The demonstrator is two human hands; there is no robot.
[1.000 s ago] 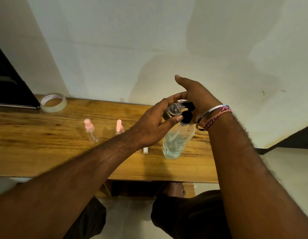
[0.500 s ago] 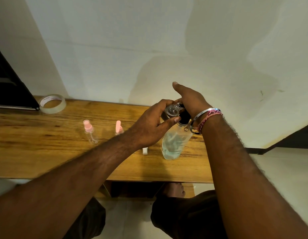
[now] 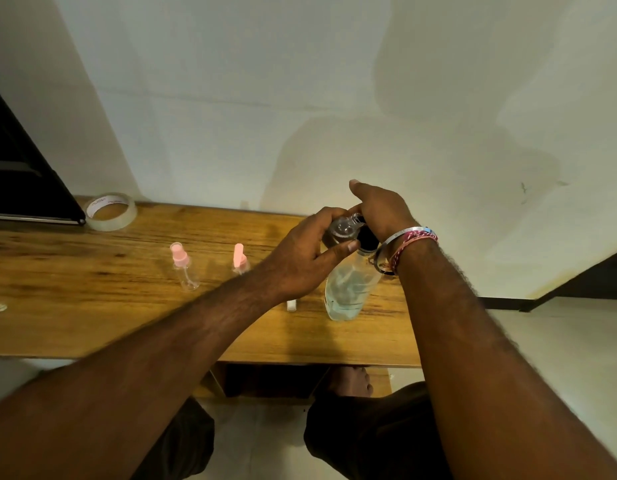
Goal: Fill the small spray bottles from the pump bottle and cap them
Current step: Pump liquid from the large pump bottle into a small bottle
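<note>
Clear plastic, pump bottle (image 3: 347, 289): stands on the wooden tabletop (image 3: 92, 289) near its front right part, slightly tilted, with pale bluish liquid low in its body and a black pump head at the top.
Small bottle in hand (image 3: 341, 227): clear, uncapped, held on its side at the black pump head, its round base turned towards the camera.
Left hand (image 3: 300, 258): fingers curled round the small clear bottle, thumb under it.
Right hand (image 3: 379, 213): lies over the top of the black pump, fingers bent down onto it; bangle and red thread bands on the wrist.
Capped spray bottle (image 3: 184, 268): clear with a pink spray top, upright, left of the hands.
Second pink-topped bottle (image 3: 239, 259): upright, partly hidden behind the left forearm.
White piece (image 3: 291, 304): small, lies on the tabletop just left of the pump bottle.
Tape roll (image 3: 110, 211): clear, lies at the back left by the wall.
</note>
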